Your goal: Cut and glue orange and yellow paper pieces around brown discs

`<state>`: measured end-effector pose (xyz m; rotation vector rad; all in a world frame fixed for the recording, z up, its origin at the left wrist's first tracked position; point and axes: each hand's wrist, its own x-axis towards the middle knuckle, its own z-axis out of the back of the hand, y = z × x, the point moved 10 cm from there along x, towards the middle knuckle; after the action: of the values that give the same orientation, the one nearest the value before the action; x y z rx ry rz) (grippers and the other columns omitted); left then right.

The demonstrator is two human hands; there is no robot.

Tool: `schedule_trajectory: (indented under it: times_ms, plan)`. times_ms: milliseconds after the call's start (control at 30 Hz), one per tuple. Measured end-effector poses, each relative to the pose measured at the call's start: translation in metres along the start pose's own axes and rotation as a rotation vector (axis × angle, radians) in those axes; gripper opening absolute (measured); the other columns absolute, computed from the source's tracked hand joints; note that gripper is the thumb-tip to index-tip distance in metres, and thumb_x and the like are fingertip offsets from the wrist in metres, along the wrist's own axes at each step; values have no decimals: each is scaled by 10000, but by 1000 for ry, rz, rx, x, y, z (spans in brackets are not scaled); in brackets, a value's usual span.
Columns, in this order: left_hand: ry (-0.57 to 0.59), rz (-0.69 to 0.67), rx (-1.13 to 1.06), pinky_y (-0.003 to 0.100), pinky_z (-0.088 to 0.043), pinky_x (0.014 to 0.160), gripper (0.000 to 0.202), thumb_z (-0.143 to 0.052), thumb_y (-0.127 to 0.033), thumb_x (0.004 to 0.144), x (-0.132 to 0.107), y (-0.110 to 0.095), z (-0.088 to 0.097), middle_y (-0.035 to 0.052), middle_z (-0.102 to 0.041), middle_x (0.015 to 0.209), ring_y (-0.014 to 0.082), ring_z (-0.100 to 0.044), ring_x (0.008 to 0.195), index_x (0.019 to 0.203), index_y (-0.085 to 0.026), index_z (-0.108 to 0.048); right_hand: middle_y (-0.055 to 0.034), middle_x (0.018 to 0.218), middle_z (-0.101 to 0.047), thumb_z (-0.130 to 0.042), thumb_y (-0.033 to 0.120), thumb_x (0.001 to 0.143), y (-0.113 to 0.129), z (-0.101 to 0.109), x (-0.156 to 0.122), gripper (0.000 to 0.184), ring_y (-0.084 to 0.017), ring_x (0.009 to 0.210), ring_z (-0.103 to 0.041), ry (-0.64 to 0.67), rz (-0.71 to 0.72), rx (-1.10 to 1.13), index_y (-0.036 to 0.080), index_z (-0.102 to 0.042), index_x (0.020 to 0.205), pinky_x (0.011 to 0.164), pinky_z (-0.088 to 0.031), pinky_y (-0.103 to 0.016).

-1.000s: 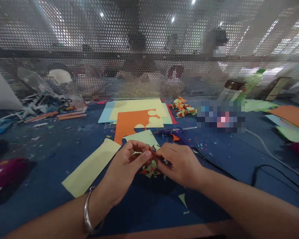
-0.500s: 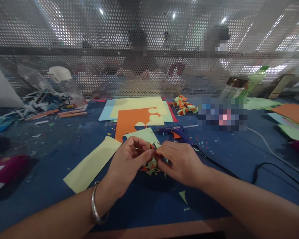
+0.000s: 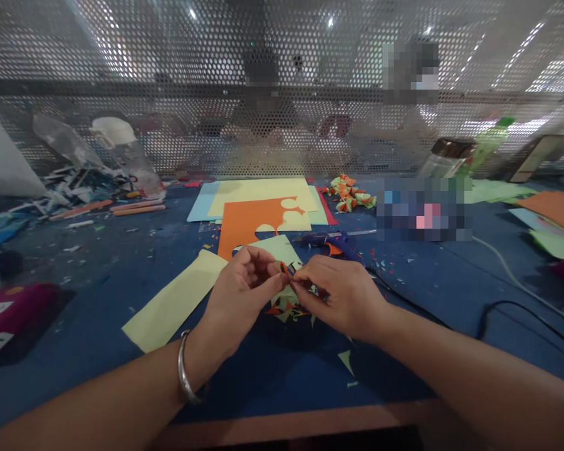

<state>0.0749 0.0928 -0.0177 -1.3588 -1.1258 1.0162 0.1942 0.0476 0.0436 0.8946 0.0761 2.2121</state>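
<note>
My left hand (image 3: 239,297) and my right hand (image 3: 345,300) meet at the fingertips over the table's middle. Between them they pinch a small orange paper piece (image 3: 284,270) with a dark edge; its exact shape is partly covered by the fingers. Beneath the hands lies a heap of green and orange paper scraps (image 3: 289,304). A pale green sheet (image 3: 278,247) and an orange sheet with round cut-outs (image 3: 244,222) rest just beyond. Left of my left hand is a pale yellow strip (image 3: 173,304). A blue glue gun (image 3: 331,239) lies behind my right hand.
A cluster of orange-and-green paper pieces (image 3: 350,194) sits farther back, near stacked yellow sheets (image 3: 263,188). At left are a magenta device (image 3: 21,316) and a white-capped bottle (image 3: 122,147). Cables (image 3: 408,297) cross the right side. A perforated screen (image 3: 188,125) stands behind, with people beyond.
Both hands keep their pinch near the same spot, with the orange piece now showing more between the fingertips. The whole view has shifted slightly.
</note>
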Motion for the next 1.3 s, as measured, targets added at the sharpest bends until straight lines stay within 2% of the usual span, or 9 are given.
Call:
schedule_trajectory:
  times_ms: [400, 667, 900, 1300]
  plan:
    - [-25, -79, 86, 243, -500, 708, 345, -781, -226, 729, -3, -5, 3, -39, -615, 787, 106, -597, 737, 965, -188, -533, -10, 719, -620, -605, 229, 932, -12, 2, 1, 170, -84, 613, -531, -19, -102, 112, 123, -699, 837, 583, -397, -216]
    - [37, -72, 102, 244, -507, 722, 362, -770, -221, 751, 2, 1, 2, -40, -616, 811, 108, -603, 769, 998, -200, -506, -13, 698, -600, -586, 227, 939, -15, -3, 3, 201, -87, 611, -520, 18, -147, 184, 111, -704, 824, 586, -403, -223]
    - [58, -68, 77, 224, -521, 702, 339, -773, -192, 738, 0, -2, 0, -32, -617, 834, 104, -618, 780, 965, -202, -521, -12, 705, -613, -595, 233, 943, -18, -4, 2, 198, -83, 614, -521, 28, -151, 193, 117, -709, 831, 587, -399, -222]
    - [67, -134, 111, 257, -546, 716, 346, -761, -189, 728, 0, -4, -1, -18, -627, 842, 127, -629, 797, 976, -209, -520, -7, 700, -611, -582, 250, 951, -17, -3, 2, 211, -85, 606, -518, 24, -170, 200, 129, -703, 829, 580, -396, -231]
